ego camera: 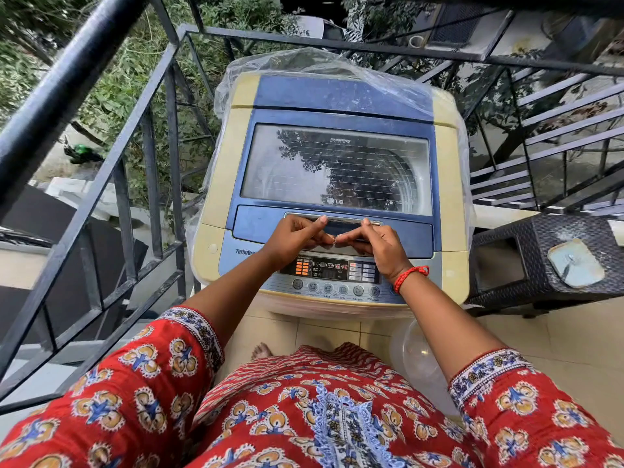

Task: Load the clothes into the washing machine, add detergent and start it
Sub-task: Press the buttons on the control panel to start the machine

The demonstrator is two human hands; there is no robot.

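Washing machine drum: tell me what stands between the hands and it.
The closed glass lid covers the drum. Both hands, left hand and right hand, sit at the lid handle; the pushed-back plastic cover blocks nothing.

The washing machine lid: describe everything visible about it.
The washing machine lid is shut and lies flat on top of a cream top-loader. It has a blue plastic-looking frame around a clear window marked LG, which mirrors tree branches and shows the drum below. Along its front edge runs a silver handle recess. The left hand and right hand rest over this front part, thumbs at the recess, fingertips meeting. A clear plastic sheet drapes behind the lid.
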